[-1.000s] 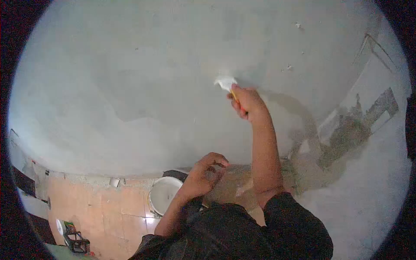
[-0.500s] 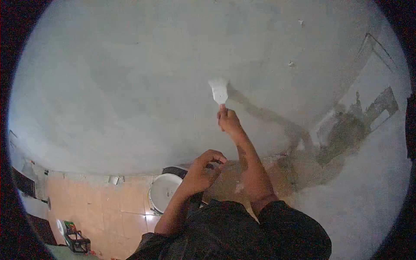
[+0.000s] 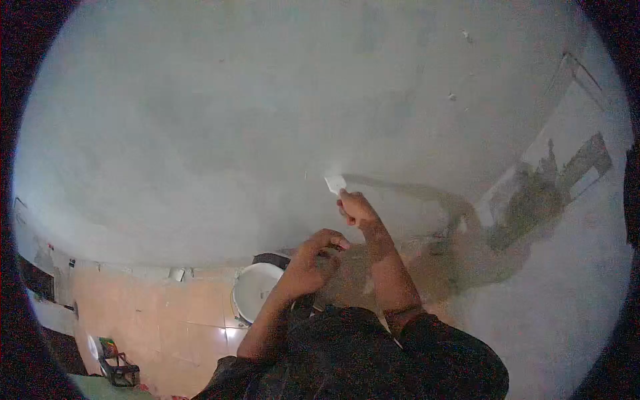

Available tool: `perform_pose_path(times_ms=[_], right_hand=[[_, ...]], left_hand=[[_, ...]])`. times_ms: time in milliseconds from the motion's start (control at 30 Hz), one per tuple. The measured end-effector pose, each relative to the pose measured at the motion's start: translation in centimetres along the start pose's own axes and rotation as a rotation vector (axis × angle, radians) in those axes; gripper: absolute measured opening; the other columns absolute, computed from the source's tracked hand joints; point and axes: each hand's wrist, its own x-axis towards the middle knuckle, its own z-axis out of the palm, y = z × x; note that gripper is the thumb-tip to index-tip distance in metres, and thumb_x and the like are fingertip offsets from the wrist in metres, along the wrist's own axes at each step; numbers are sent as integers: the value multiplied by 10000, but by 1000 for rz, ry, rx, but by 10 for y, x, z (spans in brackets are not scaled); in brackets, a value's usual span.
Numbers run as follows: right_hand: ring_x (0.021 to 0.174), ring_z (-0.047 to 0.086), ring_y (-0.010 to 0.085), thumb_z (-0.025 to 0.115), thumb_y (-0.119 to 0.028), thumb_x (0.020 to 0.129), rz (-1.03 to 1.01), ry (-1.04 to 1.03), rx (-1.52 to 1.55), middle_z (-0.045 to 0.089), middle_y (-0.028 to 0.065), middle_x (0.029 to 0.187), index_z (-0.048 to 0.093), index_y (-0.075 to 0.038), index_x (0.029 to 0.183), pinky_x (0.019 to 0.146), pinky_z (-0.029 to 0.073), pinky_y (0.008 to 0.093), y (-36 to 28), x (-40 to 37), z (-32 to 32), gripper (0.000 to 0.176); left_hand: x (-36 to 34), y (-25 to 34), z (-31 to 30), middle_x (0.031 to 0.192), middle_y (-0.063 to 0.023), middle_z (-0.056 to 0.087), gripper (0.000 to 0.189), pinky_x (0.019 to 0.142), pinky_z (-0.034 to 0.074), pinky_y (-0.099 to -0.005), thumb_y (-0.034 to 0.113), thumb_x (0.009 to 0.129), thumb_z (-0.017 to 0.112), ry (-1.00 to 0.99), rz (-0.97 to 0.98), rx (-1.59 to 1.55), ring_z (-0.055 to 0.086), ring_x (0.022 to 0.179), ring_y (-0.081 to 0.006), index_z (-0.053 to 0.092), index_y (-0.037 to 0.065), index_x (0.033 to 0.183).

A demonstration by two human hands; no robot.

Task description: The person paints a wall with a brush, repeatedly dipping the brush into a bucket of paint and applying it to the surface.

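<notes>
My right hand [image 3: 358, 210] is closed round the handle of a white paintbrush [image 3: 335, 184], its thumb laid along the handle. The bristles press against the grey wall [image 3: 220, 147], and their tips blend into a pale patch there. Lower and to the left, my left hand [image 3: 317, 263] is held in front of my body with its fingers curled in. Whatever those fingers may hold is hidden. Just left of that wrist stands a round white bucket [image 3: 257, 293], partly covered by my forearm.
Orange floor tiles [image 3: 153, 310] run along the wall's foot at left. A small dark chair [image 3: 120, 367] stands at lower left. Small white lumps [image 3: 452, 97] stick to the wall at upper right. A rough dark patch [image 3: 533, 200] marks the right side wall.
My right hand has moved down the wall with the paintbrush, and its bristles now look bent against the surface. My left hand has stayed almost in place.
</notes>
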Motion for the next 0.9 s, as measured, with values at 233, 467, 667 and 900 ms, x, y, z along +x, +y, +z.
perform_pose_path(times_ms=[233, 467, 667, 900], right_hand=[[378, 273, 54, 458, -383, 964, -298, 70, 28, 425, -26, 522, 542, -42, 766, 355, 210, 213, -174, -97, 8, 404], [393, 325, 89, 405, -413, 970, -749, 266, -158, 470, 9, 562, 551, -47, 769, 360, 270, 239, -232, -144, 26, 442], [855, 632, 412, 350, -374, 990, -646, 407, -474, 641, 258, 855, 622, 6, 907, 781, 498, 504, -142, -5, 42, 475], [589, 618, 294, 413, -337, 980, -74, -37, -189, 593, 171, 678, 599, -9, 926, 547, 498, 433, -21, 5, 64, 380]], left_hand=[[-4, 6, 2, 1077, -66, 607, 216, 831, 480, -325, -1, 849, 603, 27, 40, 24, 594, 1008, -201, 581, 65, 1054], [-8, 11, 4, 1070, -53, 612, 203, 843, 469, -332, 17, 858, 599, 30, 15, 15, 585, 1024, -187, 572, 61, 1055], [-6, -6, 1, 1077, -46, 611, 193, 838, 467, -328, 29, 862, 596, 63, -22, -4, 580, 1020, -185, 578, 67, 1050], [-2, -6, -3, 1090, -61, 602, 252, 844, 481, -312, -57, 817, 549, 87, -37, -20, 578, 1029, -175, 583, 52, 1042]])
